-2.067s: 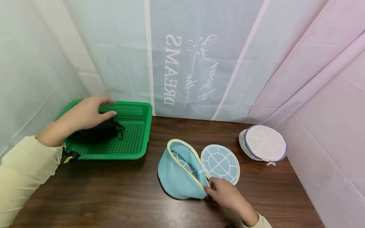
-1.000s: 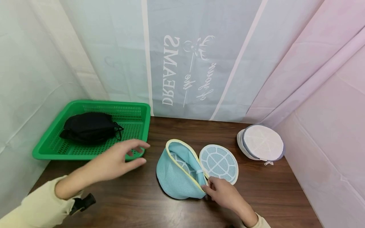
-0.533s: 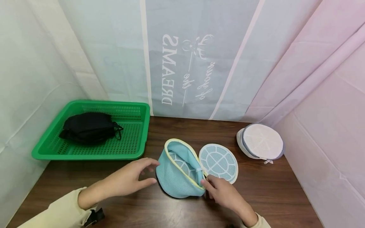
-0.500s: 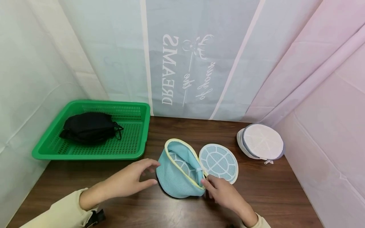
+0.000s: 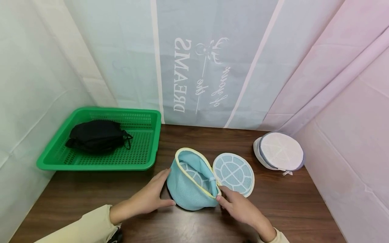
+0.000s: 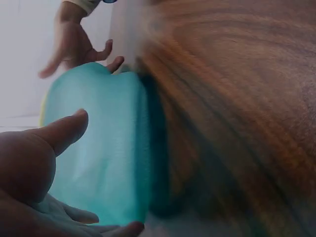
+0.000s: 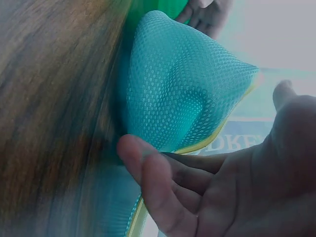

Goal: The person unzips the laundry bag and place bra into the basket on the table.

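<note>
A teal mesh laundry bag [image 5: 191,185] with yellow trim stands on the table, its mouth uncovered. Its round lid [image 5: 233,173], teal with white ribs, lies folded out to the right. My left hand [image 5: 149,197] is at the bag's left side, thumb near the base and fingers spread along the wall; in the left wrist view its thumb [image 6: 69,131] and fingers stand apart, and I cannot tell whether they touch. At the right rim is my right hand [image 5: 240,206]. The right wrist view shows its thumb [image 7: 284,94] well apart from its fingers, with nothing pinched.
A green perforated basket [image 5: 154,145] stands at the back left, holding a black drawstring pouch [image 5: 95,136]. At the back right sits a zipped white mesh bag [image 5: 281,152] with grey-blue trim. Curtains hang behind and on both sides of the wooden table [image 5: 146,229].
My left hand has come from over the basket, rightward and down, to the teal bag's left side. My right hand has loosened from the rim, which it was pinching. The bag has barely moved.
</note>
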`<state>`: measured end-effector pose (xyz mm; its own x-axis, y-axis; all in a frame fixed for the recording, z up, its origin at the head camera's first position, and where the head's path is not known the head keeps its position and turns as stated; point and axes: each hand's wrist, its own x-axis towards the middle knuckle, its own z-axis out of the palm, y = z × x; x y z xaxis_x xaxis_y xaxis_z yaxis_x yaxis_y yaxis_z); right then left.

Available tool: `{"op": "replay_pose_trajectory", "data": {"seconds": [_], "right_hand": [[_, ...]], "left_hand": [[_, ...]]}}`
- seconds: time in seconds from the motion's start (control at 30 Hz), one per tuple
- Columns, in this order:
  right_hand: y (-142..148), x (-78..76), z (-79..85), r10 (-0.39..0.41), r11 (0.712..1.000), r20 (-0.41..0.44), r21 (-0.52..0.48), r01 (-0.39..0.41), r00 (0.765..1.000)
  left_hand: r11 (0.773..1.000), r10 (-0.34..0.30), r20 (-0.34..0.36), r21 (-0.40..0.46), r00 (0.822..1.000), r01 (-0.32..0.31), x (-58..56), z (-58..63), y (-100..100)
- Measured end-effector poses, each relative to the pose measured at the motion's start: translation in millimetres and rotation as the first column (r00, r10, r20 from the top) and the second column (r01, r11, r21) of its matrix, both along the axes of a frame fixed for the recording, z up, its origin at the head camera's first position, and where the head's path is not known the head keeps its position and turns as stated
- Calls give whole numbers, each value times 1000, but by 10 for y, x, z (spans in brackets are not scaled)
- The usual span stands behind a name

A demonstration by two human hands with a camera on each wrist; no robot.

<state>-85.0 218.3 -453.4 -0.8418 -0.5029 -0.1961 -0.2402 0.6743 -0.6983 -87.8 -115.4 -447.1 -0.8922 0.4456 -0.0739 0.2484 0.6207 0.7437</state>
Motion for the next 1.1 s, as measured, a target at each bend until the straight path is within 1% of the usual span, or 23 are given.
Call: {"op": "replay_pose_trajectory", "data": {"seconds": [0.17,0.27,0.33,0.43,0.53,0.7,0.83,0.93,1.1], "right_hand": [[12,10,-36,23,998,51,-60,-20,998],[6,9,-61,19,996,46,-93,-15,999],[-4,7,-80,-1,996,13,-94,2,1000],[-31,-1,-94,-41,995,-1,-89,41,999],[-67,-16,-93,-83,994,17,-75,84,996],[-117,-44,-84,-136,988,43,-68,139,990],[-146,-71,-89,-158,986,11,-59,158,987],[-163,-107,-102,-172,984,-20,-39,171,985],[-191,-182,-124,-216,976,-66,-7,216,974]], "left_hand": [[1000,11,-25,5,1000,-10,-28,-83,48],[1000,19,-60,5,998,-19,-26,-124,76],[1000,27,-80,14,996,-26,-23,-158,101],[999,43,-94,34,995,-40,-22,-208,141],[997,64,-91,49,994,-60,-28,-248,187],[994,103,-91,39,991,-99,-44,-279,260],[993,119,-96,33,988,-117,-59,-280,285],[993,120,-101,33,988,-117,-79,-287,298],[993,120,-115,38,986,-116,-134,-311,333]]}}
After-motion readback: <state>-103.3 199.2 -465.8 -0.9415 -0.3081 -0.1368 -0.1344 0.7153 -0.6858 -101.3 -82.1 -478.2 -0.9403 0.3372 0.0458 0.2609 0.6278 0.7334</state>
